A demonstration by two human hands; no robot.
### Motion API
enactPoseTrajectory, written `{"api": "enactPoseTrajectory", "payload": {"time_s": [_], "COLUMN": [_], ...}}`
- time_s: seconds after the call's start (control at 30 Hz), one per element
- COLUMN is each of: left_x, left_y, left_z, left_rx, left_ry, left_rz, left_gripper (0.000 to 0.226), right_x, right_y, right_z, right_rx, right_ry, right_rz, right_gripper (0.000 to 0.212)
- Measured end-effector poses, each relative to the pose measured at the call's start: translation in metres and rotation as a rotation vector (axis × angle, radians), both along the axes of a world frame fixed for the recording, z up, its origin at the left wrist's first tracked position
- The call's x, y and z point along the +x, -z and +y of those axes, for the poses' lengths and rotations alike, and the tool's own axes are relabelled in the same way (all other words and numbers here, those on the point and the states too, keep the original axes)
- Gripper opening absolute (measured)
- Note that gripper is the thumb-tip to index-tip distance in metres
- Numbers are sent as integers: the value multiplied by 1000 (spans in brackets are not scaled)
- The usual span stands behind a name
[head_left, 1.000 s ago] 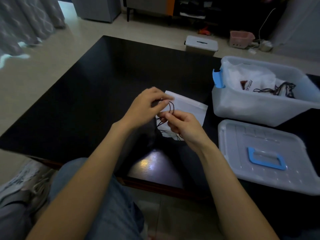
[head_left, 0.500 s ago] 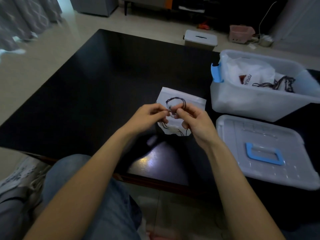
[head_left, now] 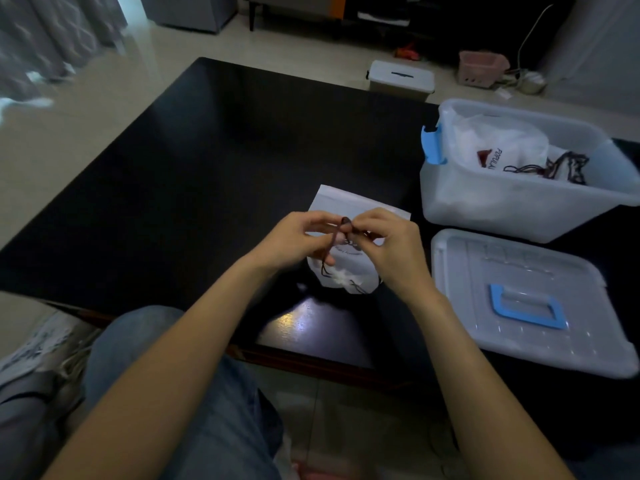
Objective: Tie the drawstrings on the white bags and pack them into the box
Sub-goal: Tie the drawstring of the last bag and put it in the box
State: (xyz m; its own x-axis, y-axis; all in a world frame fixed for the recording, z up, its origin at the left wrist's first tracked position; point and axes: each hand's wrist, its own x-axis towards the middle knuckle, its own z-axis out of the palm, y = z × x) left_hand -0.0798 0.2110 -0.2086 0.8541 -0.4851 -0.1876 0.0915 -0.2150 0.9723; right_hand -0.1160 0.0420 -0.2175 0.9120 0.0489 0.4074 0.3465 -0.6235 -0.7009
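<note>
A white drawstring bag (head_left: 349, 206) lies flat on the black table (head_left: 207, 161), its gathered end toward me. Over it, my left hand (head_left: 294, 242) and my right hand (head_left: 391, 247) each pinch the dark brown drawstring (head_left: 341, 230), which forms a small loop between the fingertips. Loose cord ends hang down onto the bag. To the right stands the open translucent box (head_left: 519, 206) with blue latch, holding several white bags with dark cords (head_left: 509, 154).
The box's lid (head_left: 519, 299) with a blue handle lies flat on the table at the near right. A small lidded bin (head_left: 401, 79) and a pink basket (head_left: 479, 69) stand on the floor beyond the table. My knees are at the near table edge.
The big cord loop has shrunk to a small tight one between my fingertips. Both hands have drawn closer together over the bag.
</note>
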Motion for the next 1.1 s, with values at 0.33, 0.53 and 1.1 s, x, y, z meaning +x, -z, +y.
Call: {"api": "enactPoseTrajectory", "payload": {"time_s": [0.33, 0.53, 1.1], "left_x": [11, 13, 2], "left_y": [12, 8, -3], "left_z": [11, 8, 2], "left_rx": [122, -48, 74], "left_ry": [-255, -383, -261], "left_rz": [-205, -91, -91], "left_gripper": [17, 12, 24], "right_x": [-10, -17, -11], "right_y": [6, 11, 1], "right_z": [-11, -23, -31], "right_rx": [751, 1098, 1459], "right_ry": [152, 260, 197], "right_rz": [369, 417, 429], "right_gripper": [19, 21, 25]}}
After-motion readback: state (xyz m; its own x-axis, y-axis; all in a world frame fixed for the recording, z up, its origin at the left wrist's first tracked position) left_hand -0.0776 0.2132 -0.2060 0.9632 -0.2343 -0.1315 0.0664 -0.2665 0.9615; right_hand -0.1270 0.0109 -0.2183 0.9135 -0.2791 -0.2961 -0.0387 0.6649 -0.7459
